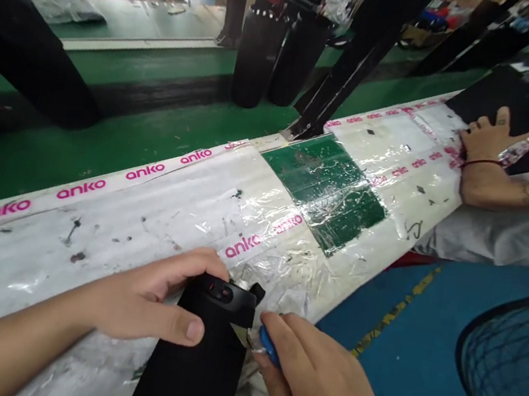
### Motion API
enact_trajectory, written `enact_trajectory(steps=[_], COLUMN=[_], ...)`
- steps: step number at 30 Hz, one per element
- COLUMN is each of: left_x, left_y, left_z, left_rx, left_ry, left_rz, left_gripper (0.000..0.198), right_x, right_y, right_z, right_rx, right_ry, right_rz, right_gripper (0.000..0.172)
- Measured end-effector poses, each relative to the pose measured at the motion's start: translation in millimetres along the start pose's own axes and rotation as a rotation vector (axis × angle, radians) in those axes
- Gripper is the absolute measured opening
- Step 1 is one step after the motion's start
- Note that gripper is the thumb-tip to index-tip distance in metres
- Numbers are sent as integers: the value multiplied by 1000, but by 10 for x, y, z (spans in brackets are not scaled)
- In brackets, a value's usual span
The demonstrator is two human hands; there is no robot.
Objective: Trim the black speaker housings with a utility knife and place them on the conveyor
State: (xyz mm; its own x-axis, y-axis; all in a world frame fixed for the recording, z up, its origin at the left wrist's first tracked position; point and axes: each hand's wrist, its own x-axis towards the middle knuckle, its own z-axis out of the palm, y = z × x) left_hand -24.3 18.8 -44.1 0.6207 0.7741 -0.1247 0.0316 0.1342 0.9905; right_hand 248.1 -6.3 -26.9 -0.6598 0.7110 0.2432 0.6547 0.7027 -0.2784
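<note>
Left hand (150, 304): enters from the lower left, forearm along the bottom edge; fingers curled over the top of the black part (202, 356), thumb flat across its face, gripping it.
Right hand (318, 389): comes in from the lower right, seen from the back; fingers closed on a small blue tool (269, 346) whose pale tip touches the black part's right edge.
Black part: lower centre, lying on the table (138, 224) at its near edge, with a small housing at its top showing two reddish dots.
Hard to see: the part's lower end runs off the bottom edge; most of the tool is hidden inside the right hand, so its kind is unclear.
Table: a long white strip running from lower left to upper right, wrapped in crinkled clear film with pink "anko" tape (147, 172) and one green patch (327, 185); dark specks are scattered on it.
Co-worker: at upper right, a hand (487, 137) with a tattooed forearm rests on the table beside black sheet.
Room: green floor beyond the table, blue floor at right, two black cylinders (279, 52) at top centre, and a fan grille at lower right.
</note>
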Motion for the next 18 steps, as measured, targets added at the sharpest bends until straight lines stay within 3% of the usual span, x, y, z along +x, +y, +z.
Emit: enact_trajectory(steps=[6,18], left_x=[24,15], left_y=[18,18], left_z=[-18,64], left_rx=[27,135], left_ry=[-42,-49], left_rz=[-7,-30], left_gripper=[41,32], right_x=[107,-14], right_y=[55,114], right_z=[-11,-113], right_rx=[-137,-237], right_ry=[-51,-165], right_rz=[-72,-122], right_gripper=[25,39])
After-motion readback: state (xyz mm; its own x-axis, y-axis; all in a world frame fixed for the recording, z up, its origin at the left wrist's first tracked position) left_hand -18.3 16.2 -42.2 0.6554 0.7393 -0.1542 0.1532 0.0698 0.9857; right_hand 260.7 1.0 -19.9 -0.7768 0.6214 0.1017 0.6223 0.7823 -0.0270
